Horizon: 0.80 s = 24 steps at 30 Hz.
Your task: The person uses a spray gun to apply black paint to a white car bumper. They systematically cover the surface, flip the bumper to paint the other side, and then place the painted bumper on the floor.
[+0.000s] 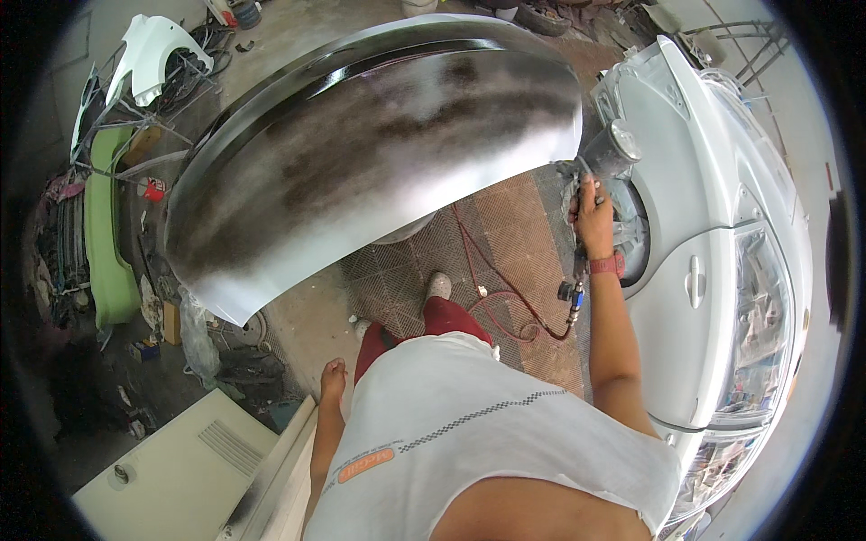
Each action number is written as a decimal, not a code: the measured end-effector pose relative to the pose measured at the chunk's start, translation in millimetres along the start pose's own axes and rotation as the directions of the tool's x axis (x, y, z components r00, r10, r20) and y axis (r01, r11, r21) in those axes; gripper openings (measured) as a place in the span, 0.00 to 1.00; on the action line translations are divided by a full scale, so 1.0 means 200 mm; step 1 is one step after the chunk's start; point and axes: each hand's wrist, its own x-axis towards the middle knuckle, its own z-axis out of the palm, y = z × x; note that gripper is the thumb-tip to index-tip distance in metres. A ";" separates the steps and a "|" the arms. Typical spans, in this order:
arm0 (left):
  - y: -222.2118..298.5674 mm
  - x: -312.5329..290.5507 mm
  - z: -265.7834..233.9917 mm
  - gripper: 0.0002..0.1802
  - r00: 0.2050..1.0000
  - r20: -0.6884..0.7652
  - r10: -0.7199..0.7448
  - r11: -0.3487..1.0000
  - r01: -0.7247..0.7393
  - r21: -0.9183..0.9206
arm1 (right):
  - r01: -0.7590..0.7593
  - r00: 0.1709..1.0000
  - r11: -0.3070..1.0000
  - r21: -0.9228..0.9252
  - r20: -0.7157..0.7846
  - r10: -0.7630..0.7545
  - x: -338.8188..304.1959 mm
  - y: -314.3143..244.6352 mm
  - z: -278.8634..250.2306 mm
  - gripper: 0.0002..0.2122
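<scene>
My right hand (594, 216), with a red band on its wrist, is wrapped round the handle of a spray gun (613, 149). The gun's grey cup sits above the fist. From the bottom of the handle, a fitting (575, 305) leads into a red air hose (487, 293). Just left of the gun lies the right end of a large curved car hood (379, 135), blotched dark brown-black and white, with a glossy dark far edge. Low by my left side hangs my left hand (334, 379), fingers curled in, nothing visible in it.
A silver-white car body (713, 270) stands close along my right. Leftward are a green bumper (110, 225), a white fender (149, 59) on a metal frame, and a cream metal cabinet (171, 469). The hose loops over brown matting (514, 225) near my feet.
</scene>
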 end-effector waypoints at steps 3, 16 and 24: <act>-0.01 0.00 -0.03 0.21 1.000 -0.006 0.001 1.000 -0.001 0.025 | -0.022 0.998 0.999 -0.039 -0.067 0.019 0.10 0.05 -0.06 0.25; -0.23 0.01 -0.20 0.25 0.999 -0.002 -0.047 0.996 0.047 -0.077 | 0.214 0.928 0.977 -0.013 0.316 -0.199 -0.67 -0.05 0.47 0.18; -0.28 0.03 -0.33 0.26 0.998 -0.028 -0.055 0.997 0.053 -0.059 | 0.210 0.718 0.955 0.209 0.629 -0.296 -1.20 -0.61 0.94 0.22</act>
